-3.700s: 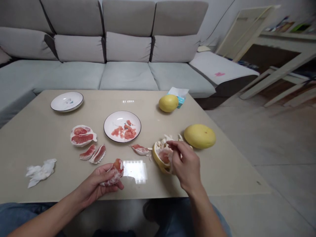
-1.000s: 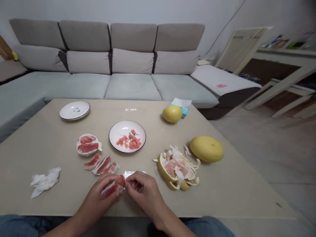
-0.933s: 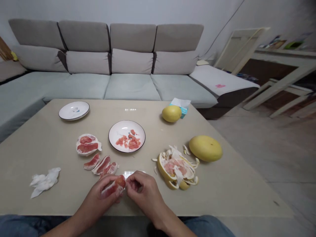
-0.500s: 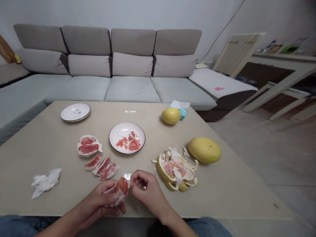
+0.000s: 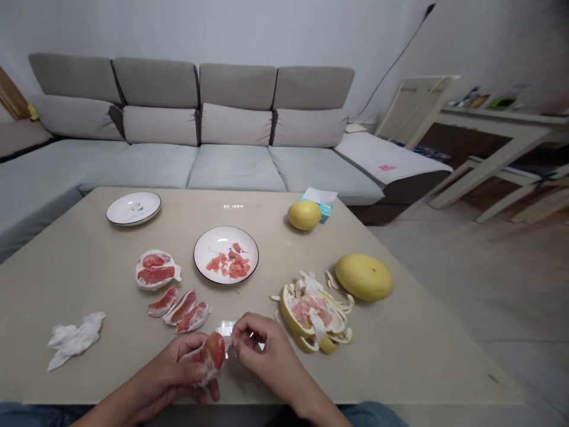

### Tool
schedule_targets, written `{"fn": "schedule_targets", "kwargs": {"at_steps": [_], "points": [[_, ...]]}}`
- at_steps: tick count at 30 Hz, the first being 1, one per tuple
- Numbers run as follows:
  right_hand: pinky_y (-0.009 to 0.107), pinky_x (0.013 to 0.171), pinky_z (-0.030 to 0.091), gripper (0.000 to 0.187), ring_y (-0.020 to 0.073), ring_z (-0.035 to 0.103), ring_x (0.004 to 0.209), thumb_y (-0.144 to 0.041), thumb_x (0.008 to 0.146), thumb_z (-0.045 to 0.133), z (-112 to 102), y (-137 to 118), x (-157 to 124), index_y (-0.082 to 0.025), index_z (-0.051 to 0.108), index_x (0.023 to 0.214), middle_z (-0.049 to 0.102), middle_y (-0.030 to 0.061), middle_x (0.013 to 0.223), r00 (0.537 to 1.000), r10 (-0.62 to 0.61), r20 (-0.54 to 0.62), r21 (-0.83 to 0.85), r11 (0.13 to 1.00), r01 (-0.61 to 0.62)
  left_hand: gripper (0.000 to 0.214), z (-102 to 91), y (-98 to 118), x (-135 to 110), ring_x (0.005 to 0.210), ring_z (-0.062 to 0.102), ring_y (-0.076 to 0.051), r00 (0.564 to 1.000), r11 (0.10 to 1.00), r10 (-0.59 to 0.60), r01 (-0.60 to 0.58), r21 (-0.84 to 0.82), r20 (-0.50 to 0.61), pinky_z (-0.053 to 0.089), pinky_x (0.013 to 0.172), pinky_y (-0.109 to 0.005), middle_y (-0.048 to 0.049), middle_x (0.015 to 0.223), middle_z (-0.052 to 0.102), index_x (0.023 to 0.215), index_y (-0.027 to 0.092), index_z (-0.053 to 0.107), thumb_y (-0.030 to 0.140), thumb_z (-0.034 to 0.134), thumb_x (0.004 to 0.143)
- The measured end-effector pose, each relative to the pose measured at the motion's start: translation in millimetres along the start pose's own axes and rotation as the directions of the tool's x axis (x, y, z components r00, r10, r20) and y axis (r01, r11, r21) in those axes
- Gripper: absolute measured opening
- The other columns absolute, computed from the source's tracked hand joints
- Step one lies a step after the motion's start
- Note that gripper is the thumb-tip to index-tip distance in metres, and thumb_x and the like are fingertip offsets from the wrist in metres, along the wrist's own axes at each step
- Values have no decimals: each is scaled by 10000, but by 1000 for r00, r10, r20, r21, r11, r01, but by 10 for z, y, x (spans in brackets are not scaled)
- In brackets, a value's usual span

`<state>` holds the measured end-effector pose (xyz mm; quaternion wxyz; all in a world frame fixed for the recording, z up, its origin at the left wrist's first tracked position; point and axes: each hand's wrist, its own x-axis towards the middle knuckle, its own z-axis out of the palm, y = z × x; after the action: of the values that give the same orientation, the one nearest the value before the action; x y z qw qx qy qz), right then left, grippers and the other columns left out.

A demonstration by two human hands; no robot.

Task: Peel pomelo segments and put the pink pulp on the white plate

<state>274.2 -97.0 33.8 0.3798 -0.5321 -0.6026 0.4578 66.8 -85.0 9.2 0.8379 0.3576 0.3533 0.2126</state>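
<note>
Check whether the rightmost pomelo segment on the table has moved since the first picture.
Yes: the segment moved left, from below-right of the white plate to below-left.

A broad beige bench (image 5: 89, 267) carries a round white plate with a black rim (image 5: 207, 244), heaped with torn pink pomelo pulp, and a smaller white plate (image 5: 116, 209) behind it to the left. Pink pomelo flesh in white membrane (image 5: 155, 270) and three pink pomelo segments (image 5: 180, 316) lie nearby, beyond a crumpled white tissue (image 5: 73, 339). On the right, shredded yellow pomelo peel (image 5: 306, 314) sits just beside a large yellow pomelo (image 5: 364, 277); a smaller yellow pomelo (image 5: 304, 214) rests near a blue tissue box (image 5: 324, 212). A long grey sectional sofa (image 5: 235, 166) stands behind.
</note>
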Motion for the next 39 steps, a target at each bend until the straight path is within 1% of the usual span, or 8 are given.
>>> {"fn": "schedule_targets", "kwargs": {"at_steps": [5, 15, 19, 22, 27, 30, 34, 39], "points": [[230, 619, 484, 256, 131, 597, 698, -172, 734, 676, 29, 47, -31, -184, 642, 988, 642, 42, 925, 992, -123, -27, -73, 990, 121, 366, 4, 0, 77, 822, 660, -216, 984, 965, 117, -81, 249, -133, 530, 696, -300, -61, 893, 688, 1007, 166, 659, 383, 762, 731], [246, 667, 488, 166, 165, 647, 727, -134, 859, 554, 181, 328, -57, -191, 680, 950, 705, 62, 836, 890, -448, -84, -425, 824, 375, 358, 49, -84, 126, 817, 641, -230, 945, 926, 214, -116, 360, -246, 556, 664, -319, -80, 969, 659, 1014, 175, 667, 382, 743, 731], [240, 640, 465, 167, 164, 645, 691, -112, 856, 525, 213, 342, -76, -185, 674, 873, 699, 55, 781, 879, -467, -93, -512, 780, 360, 310, 70, -97, 119, 885, 607, -235, 931, 898, 267, -147, 415, -247, 563, 665, -304, -83, 1055, 632, 1004, 191, 691, 363, 727, 750], [234, 587, 436, 139, 153, 610, 625, -111, 821, 535, 220, 339, -76, -176, 658, 808, 673, 47, 726, 884, -453, -116, -536, 778, 328, 306, 56, -117, 125, 841, 627, -221, 949, 914, 219, -118, 389, -226, 560, 670, -306, -68, 985, 655, 1006, 192, 681, 360, 727, 754], [213, 550, 418, 125, 121, 559, 567, -80, 760, 574, 126, 268, -22, -179, 641, 722, 628, 11, 664, 945, -292, -143, -389, 895, 218, 350, -4, -126, 140, 790, 660, -216, 967, 943, 153, -81, 324, -204, 546, 662, -305, -53, 862, 683, 1007, 170, 655, 360, 753, 731], [208, 568, 441, 132, 118, 582, 593, -101, 804, 581, 60, 221, 1, -184, 683, 794, 656, 18, 713, 960, -263, -92, -305, 926, 224, 366, -6, -94, 131, 778, 661, -210, 966, 946, 139, -64, 318, -220, 539, 664, -303, -54, 845, 688, 1011, 161, 654, 362, 757, 723], [214, 616, 472, 136, 130, 626, 655, -139, 842, 595, 69, 239, -11, -194, 709, 892, 701, 36, 788, 940, -339, -40, -307, 899, 312, 395, 38, -49, 127, 758, 657, -212, 956, 945, 139, -50, 325, -259, 539, 646, -306, -55, 836, 683, 1000, 155, 654, 385, 765, 699], [229, 637, 470, 160, 156, 655, 704, -133, 875, 542, 167, 322, -54, -182, 690, 910, 711, 60, 800, 879, -475, -38, -488, 777, 398, 374, 96, -63, 130, 734, 639, -197, 947, 943, 153, -53, 329, -284, 533, 613, -287, -45, 814, 669, 977, 161, 653, 396, 756, 705]]}}
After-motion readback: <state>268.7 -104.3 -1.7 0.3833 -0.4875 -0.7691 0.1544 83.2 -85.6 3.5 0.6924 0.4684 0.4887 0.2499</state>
